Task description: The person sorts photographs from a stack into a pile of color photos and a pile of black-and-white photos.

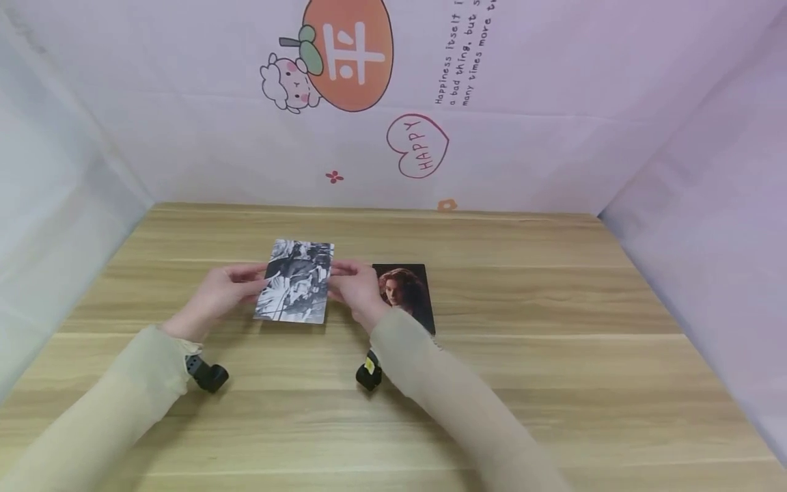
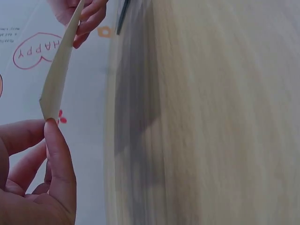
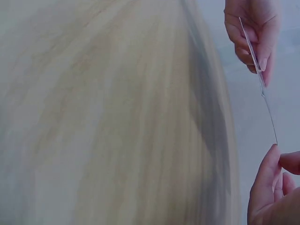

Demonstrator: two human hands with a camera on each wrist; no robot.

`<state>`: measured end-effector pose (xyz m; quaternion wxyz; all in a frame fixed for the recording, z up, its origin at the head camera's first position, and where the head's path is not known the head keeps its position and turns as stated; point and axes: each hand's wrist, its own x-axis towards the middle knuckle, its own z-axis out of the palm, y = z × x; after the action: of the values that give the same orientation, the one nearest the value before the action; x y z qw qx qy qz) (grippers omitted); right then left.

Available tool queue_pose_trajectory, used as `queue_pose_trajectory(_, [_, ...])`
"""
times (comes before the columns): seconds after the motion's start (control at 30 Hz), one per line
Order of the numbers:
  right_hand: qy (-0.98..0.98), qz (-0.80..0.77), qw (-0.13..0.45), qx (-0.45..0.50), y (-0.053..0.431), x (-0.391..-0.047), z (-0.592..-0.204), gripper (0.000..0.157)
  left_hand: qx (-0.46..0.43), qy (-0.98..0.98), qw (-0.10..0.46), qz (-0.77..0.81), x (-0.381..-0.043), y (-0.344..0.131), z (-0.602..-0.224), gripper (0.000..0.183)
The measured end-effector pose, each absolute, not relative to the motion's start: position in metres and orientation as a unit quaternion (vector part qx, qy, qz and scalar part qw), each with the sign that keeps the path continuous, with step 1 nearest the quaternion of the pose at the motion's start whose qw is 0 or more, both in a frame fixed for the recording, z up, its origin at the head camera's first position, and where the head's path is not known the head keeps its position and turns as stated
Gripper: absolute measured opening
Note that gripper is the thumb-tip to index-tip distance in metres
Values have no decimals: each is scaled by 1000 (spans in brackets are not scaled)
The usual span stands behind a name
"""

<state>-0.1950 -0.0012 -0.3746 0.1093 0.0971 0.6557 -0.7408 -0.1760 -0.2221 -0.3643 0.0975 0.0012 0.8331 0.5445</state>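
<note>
A black-and-white photo card [image 1: 296, 283] is held up off the table between both hands. My left hand [image 1: 224, 292] pinches its left edge between thumb and fingers, and my right hand [image 1: 359, 287] pinches the right edge. Seen nearly edge-on in the left wrist view, the card [image 2: 62, 70] shows a pale back and a slight bend. The right wrist view gives the card [image 3: 262, 89] as a thin line between the two hands. Just right of my right hand lies a dark card with a portrait [image 1: 413, 290], its lower left part hidden by the wrist and sleeve.
The wood-grain table [image 1: 553, 287] stretches out on all sides of the cards. A white printed cloth [image 1: 522, 157] rises at the back, with more white cloth to left and right. Small black cameras hang under the left wrist [image 1: 211, 376] and right wrist [image 1: 369, 374].
</note>
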Motion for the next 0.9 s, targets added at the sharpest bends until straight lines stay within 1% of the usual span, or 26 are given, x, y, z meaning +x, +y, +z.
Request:
queue_pose_trajectory(0.3, [681, -711, 139, 108, -20, -199, -389, 38, 16, 873, 137, 467, -177, -239, -367, 55])
queue_pose_trajectory(0.53, [715, -681, 126, 98, -27, -202, -391, 36, 54, 906, 131, 399, -178, -246, -371, 58])
queue_pose_trajectory(0.73, [752, -642, 119, 87, -29, -204, -393, 33, 64, 918, 131, 369, -177, -244, -369, 60])
queue_pose_trajectory(0.9, [785, -607, 113, 56, -28, -206, -392, 31, 69, 926, 127, 348, -178, -243, -370, 59])
